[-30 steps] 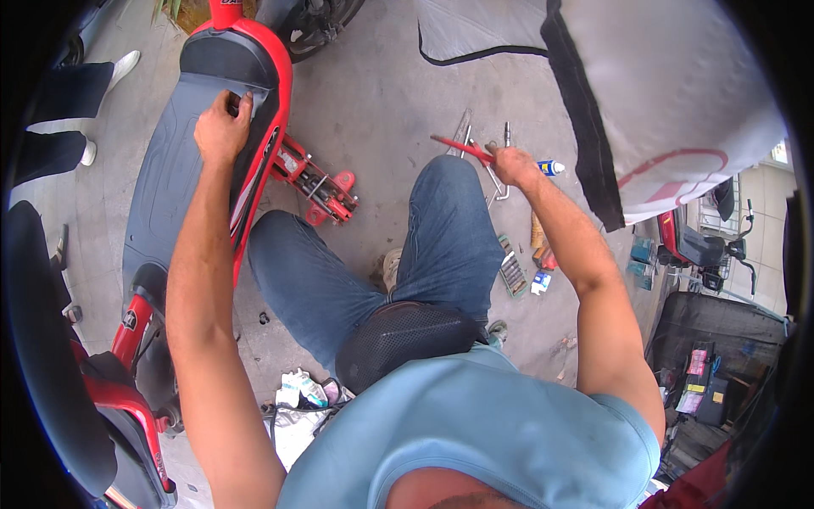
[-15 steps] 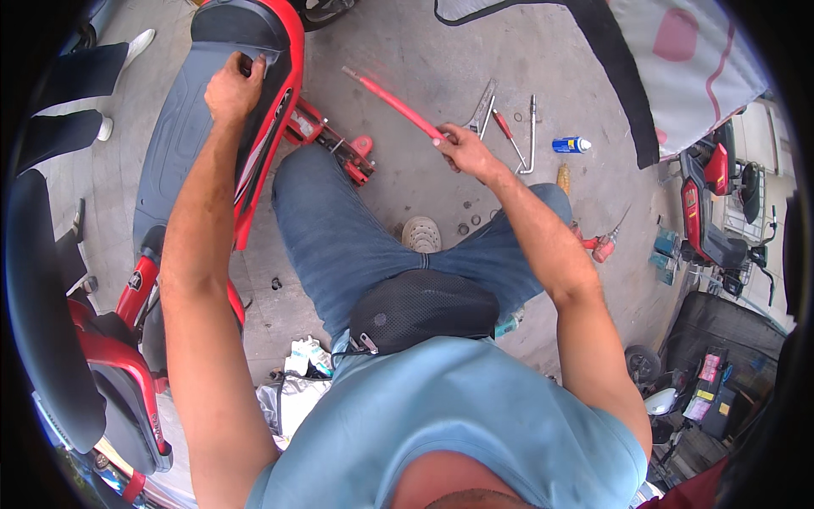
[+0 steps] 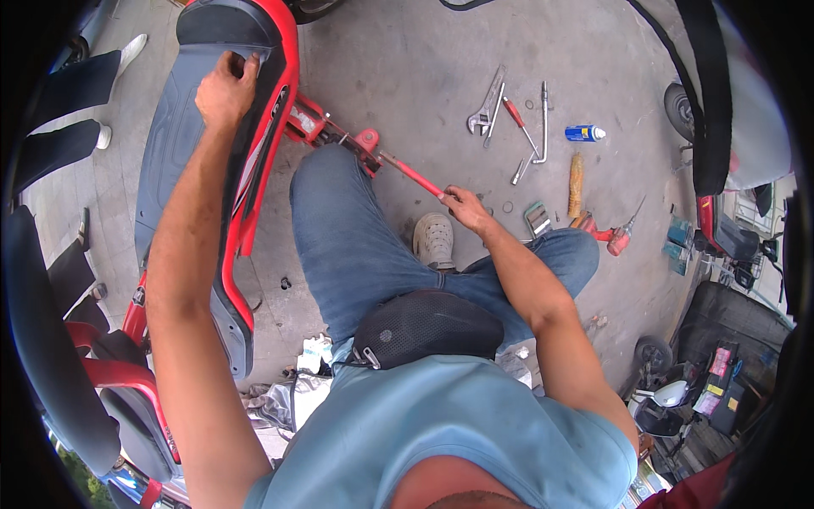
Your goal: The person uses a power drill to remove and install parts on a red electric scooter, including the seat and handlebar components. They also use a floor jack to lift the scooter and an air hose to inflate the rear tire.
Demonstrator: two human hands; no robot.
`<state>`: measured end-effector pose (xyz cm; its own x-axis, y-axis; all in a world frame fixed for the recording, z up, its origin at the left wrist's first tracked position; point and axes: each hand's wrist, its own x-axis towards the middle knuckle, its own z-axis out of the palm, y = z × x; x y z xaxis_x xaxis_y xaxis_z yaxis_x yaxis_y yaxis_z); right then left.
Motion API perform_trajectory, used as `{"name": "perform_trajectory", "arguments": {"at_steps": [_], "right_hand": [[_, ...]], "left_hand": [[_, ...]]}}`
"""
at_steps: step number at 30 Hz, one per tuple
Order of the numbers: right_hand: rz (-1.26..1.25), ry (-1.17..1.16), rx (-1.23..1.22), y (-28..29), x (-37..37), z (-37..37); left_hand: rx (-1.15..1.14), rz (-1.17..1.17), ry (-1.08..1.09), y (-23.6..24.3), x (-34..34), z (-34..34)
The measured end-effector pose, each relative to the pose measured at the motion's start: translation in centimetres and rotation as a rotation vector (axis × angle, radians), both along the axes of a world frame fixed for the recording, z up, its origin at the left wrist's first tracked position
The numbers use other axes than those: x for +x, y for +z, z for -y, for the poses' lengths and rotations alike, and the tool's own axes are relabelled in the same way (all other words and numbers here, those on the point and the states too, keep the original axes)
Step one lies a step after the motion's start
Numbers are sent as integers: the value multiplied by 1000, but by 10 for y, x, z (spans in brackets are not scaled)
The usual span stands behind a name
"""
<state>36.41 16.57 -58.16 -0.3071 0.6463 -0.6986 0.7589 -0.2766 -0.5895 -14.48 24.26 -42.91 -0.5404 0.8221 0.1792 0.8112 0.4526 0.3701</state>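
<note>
My right hand (image 3: 465,208) is wrapped round the near end of a red metal rod (image 3: 413,176). The rod's far end meets the red floor jack (image 3: 363,146); whether it sits inside the socket I cannot tell. That jack stands beside the red scooter body (image 3: 292,51), partly behind my knee. Up on the scooter's grey footboard (image 3: 174,140), my left hand (image 3: 225,92) presses down with curled fingers near the front edge. What those fingers hold, if anything, is hidden.
On the floor to the right lie an adjustable wrench (image 3: 485,106), a red-handled screwdriver (image 3: 519,119), an L-shaped wrench (image 3: 543,123), a blue spray can (image 3: 583,133), a yellowish cylinder (image 3: 576,185) and a red power tool (image 3: 617,240). A bystander's legs (image 3: 76,85) are at the left.
My right hand has moved down and brought the rod's far end from open floor to the jack. My left hand stays on the footboard.
</note>
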Motion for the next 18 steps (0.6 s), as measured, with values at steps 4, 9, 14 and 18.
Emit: {"name": "perform_trajectory", "arguments": {"at_steps": [4,9,14,18], "right_hand": [[235,259,-32,2,2,-2],[407,302,68,-4,-1,13],[425,353,56,-4,-18,16],[440,324,35,2,-28,23]], "left_hand": [[-82,-29,-48,5,-1,0],[-93,-29,-114,10,3,-1],[-133,-59,-109,9,2,-3],[-183,-65,-129,13,-3,0]]}}
